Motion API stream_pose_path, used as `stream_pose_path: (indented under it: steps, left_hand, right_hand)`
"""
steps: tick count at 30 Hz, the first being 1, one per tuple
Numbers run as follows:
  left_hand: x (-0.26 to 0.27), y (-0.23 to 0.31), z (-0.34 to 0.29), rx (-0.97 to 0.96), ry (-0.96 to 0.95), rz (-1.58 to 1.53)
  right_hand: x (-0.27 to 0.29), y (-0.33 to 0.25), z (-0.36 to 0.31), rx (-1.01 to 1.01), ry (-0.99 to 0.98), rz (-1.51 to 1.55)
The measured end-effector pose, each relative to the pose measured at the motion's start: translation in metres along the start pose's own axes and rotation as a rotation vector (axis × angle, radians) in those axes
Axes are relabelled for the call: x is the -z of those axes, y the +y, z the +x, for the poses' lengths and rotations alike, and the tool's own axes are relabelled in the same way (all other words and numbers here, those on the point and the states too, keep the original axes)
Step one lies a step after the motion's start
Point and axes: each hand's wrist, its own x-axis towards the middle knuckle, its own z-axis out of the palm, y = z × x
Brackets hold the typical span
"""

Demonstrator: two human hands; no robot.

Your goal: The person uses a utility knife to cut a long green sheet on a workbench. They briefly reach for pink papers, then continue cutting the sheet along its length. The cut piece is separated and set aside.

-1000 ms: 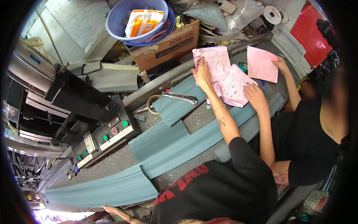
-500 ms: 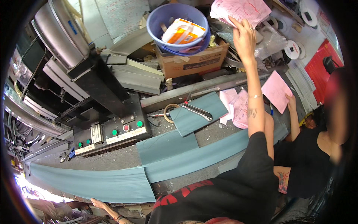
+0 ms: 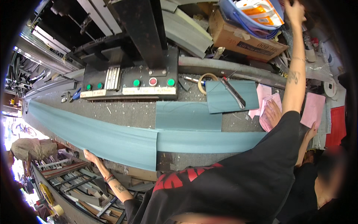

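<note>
On the tabletop (image 3: pixel 126 112), the wide strip (image 3: pixel 100 134) is touched at its edge by the left hand (image 3: pixel 90 156); the right hand (image 3: pixel 295 13) is raised near the tub (image 3: pixel 230 14). The fingers' grip cannot be told. The strip looks light, bendy, best held by its edges.
</note>
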Motion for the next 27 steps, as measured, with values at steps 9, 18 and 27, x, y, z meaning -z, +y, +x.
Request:
stream_pose_path:
  steps: [9, 18, 27]
  left_hand:
    - [-0.011, 0.019, -0.008, -0.044, 0.084, -0.115]
    - [-0.017, 0.038, -0.029, 0.106, 0.228, -0.296]
    - [0.002, 0.051, -0.034, 0.165, -0.16, -0.597]
  right_hand:
    - [0.139, -0.008, -0.265, -0.191, -0.932, 0.572]
    - [0.118, -0.007, -0.414, -0.224, -1.066, 0.489]
    - [0.185, -0.08, -0.368, -0.482, -0.88, 0.502]
